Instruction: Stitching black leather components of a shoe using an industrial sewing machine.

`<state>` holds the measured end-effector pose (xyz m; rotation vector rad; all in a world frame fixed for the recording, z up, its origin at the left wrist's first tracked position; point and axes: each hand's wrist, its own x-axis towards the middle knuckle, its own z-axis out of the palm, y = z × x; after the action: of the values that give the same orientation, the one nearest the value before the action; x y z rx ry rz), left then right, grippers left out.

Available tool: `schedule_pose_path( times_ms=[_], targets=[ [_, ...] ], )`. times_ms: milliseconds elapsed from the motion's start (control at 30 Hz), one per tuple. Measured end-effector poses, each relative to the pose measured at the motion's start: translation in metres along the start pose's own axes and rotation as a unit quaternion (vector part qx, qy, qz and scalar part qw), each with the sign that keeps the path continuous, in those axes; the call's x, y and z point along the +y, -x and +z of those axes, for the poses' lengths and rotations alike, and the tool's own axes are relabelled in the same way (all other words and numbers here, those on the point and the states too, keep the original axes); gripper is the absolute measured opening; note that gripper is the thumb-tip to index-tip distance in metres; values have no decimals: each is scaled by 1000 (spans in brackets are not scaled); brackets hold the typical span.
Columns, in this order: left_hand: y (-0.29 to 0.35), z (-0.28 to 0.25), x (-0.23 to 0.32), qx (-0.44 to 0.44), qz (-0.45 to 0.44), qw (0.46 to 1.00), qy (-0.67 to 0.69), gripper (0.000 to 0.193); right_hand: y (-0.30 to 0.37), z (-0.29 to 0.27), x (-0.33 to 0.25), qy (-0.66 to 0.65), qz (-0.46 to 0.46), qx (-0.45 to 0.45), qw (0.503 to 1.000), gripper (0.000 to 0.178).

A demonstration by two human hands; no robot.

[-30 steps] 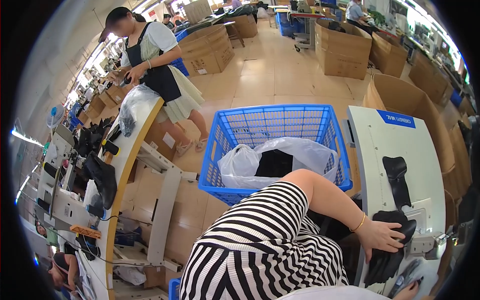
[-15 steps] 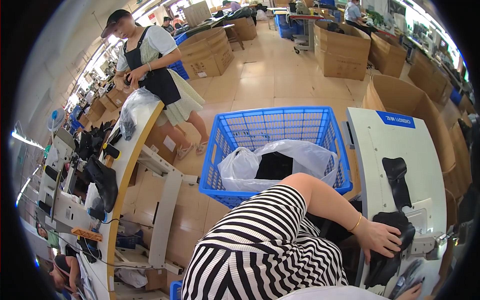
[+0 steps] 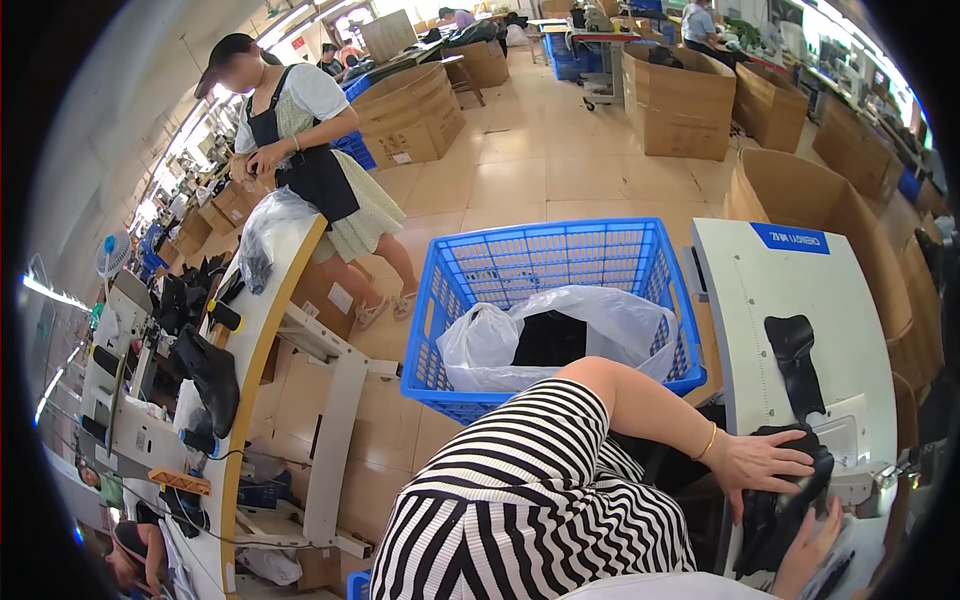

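My left hand [image 3: 768, 463], with a gold bangle at the wrist, lies with fingers spread on a black leather-like piece [image 3: 768, 525] on the sewing machine table [image 3: 740, 330]. Its fingertips press the piece close to the metal part of the machine [image 3: 858, 484]. My right hand [image 3: 812, 548] is beside the piece's right edge, fingers stretched and apart. Whether it touches the piece is hard to tell. Another black boot-shaped piece [image 3: 795, 360] lies flat on the table just beyond my left hand.
Left of the table stands a blue plastic crate [image 3: 545, 236] lined with a clear bag [image 3: 480, 345] holding black pieces. A second workbench [image 3: 275, 300] carries a black boot [image 3: 205, 375] and thread spools. A person in an apron [image 3: 310, 150] stands behind it. Cardboard boxes [image 3: 680, 105] line the back.
My right hand has come up from the lower edge to the black piece. My left hand has shifted slightly on the piece, its fingers stretching further. The standing person's head and hands have moved a little.
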<state>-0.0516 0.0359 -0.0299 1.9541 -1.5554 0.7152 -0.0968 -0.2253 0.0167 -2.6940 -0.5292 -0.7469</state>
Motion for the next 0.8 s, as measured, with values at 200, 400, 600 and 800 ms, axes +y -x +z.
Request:
schedule_pose_path(
  times_ms=[200,400,600,800],
  targets=[
    [-2,1,-1,8,11,1000,-11,109,-18,27,-14,-105,59,-131,984,45],
    [-1,2,-1,17,10,1000,-11,112,-27,50,-12,-128,92,-112,981,49],
    [-1,-2,-3,37,-4,999,1,115,-24,48,-22,-170,30,-126,977,51],
    [4,-3,-2,34,1,999,-9,116,-26,49,-27,-216,22,-121,969,58]
  ],
)
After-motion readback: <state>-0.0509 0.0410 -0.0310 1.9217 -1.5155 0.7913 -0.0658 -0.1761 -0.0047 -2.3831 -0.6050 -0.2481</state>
